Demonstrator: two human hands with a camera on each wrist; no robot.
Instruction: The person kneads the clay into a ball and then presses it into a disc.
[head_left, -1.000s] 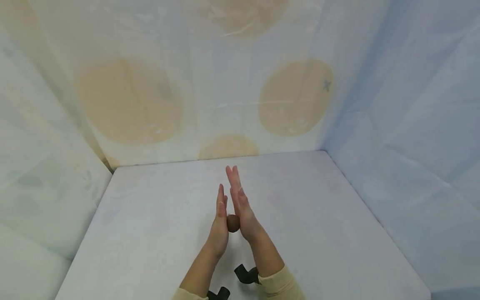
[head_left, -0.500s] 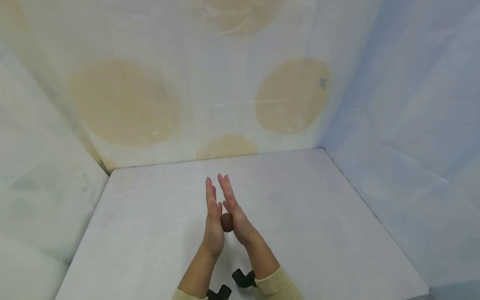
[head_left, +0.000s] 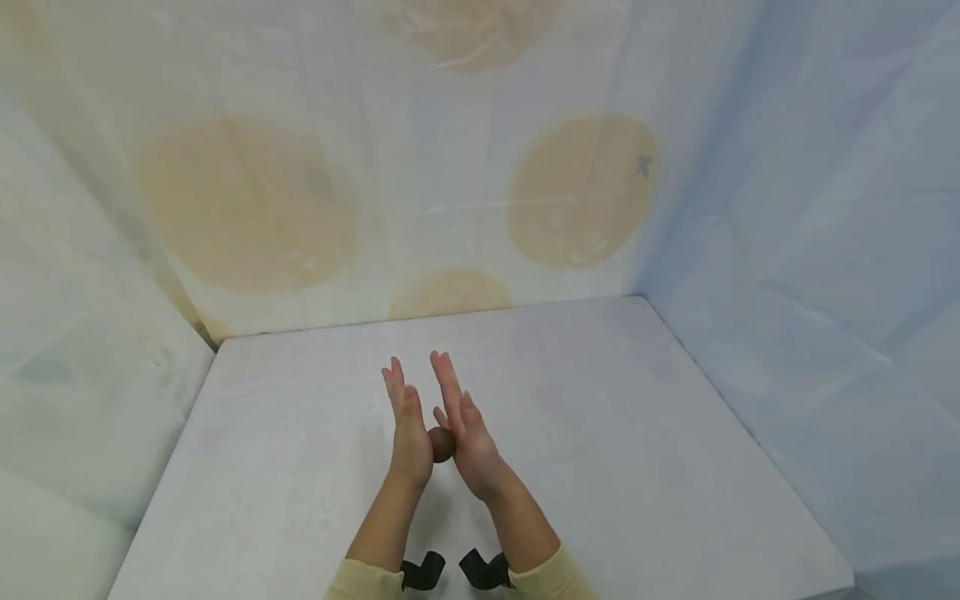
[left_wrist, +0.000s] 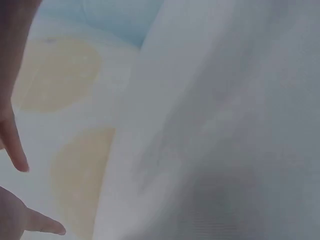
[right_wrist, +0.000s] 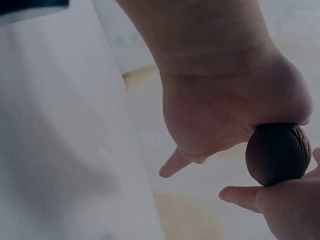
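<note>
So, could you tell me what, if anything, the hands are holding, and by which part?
A small brown ball, perhaps a walnut, is pressed on opposite sides between the palms of the left hand and right hand, fingers straight.

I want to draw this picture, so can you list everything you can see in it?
ball: one, brown, round, pressed between the two palms above the table
table: one, pale grey-white, under the hands
back cloth: one, white with big tan circles, hanging behind the table
side cloth: one, pale blue, on the right of the table
straps: two, black, at the wrists near the bottom edge
sleeves: two, cream, at the bottom edge
left hand: one, fingers straight, palm against the ball
right hand: one, fingers straight, palm against the ball from the other side
</note>
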